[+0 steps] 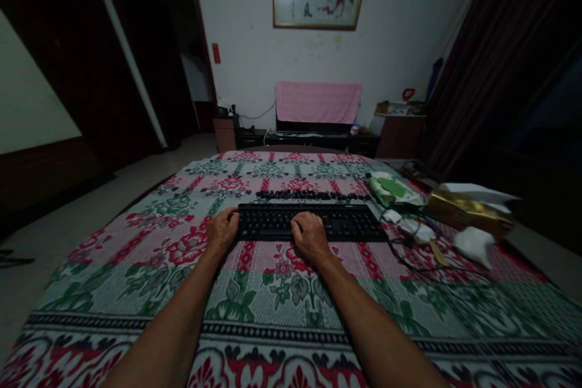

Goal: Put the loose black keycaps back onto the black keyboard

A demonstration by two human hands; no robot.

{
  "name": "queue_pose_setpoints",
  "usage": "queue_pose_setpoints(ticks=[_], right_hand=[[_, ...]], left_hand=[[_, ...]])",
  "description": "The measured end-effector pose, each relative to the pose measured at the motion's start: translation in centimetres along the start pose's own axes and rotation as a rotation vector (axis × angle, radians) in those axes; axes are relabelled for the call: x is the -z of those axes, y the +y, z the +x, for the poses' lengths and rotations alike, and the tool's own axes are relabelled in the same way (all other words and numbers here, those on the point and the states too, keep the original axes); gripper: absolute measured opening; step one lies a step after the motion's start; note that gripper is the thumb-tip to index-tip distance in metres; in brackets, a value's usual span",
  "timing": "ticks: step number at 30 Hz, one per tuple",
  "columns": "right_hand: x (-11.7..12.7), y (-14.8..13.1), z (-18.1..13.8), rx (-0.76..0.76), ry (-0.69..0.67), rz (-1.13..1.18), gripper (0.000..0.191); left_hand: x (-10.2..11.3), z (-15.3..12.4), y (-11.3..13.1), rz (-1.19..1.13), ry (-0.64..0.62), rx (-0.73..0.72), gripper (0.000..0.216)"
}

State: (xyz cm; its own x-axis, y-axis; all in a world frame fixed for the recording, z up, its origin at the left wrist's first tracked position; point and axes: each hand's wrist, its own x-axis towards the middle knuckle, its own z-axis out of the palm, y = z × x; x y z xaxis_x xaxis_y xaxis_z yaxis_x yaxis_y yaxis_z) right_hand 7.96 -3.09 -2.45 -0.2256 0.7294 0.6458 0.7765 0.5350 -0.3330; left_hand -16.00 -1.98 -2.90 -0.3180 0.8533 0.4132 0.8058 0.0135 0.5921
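A black computer keyboard (268, 222) lies flat on the patterned tablecloth in front of me. At its left end, my left hand (224, 227) is closed on the edge, with the thumb and fingers against the corner. My right hand (310, 231) rests over the middle keys, its fingers bent and drawn together. Whatever those fingertips may hold is hidden under the hand. Just behind the keyboard, many small loose black keycaps (313, 195) form a long row on the cloth.
A red, green and white floral tablecloth (182, 291) covers the table. To the right are a green-and-white packet (391, 188), a gold tissue box (468, 209), crumpled white tissue (475, 245) and a black cable (409, 265). A pink cloth (318, 102) hangs over something by the far wall.
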Motion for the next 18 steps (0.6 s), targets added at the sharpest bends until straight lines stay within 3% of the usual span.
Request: queue_pose_setpoints(ticks=[7, 13, 18], right_hand=[[-0.1, 0.5, 0.6, 0.013, 0.004, 0.002, 0.02], [-0.3, 0.6, 0.5, 0.013, -0.002, 0.003, 0.019], [0.0, 0.2, 0.7, 0.006, -0.001, 0.019, 0.02]], left_hand=[[-0.4, 0.1, -0.1, 0.017, -0.007, -0.032, 0.034], [-0.1, 0.4, 0.0, -0.051, -0.01, 0.104, 0.034], [0.1, 2.8, -0.1, -0.011, 0.023, 0.177, 0.033]])
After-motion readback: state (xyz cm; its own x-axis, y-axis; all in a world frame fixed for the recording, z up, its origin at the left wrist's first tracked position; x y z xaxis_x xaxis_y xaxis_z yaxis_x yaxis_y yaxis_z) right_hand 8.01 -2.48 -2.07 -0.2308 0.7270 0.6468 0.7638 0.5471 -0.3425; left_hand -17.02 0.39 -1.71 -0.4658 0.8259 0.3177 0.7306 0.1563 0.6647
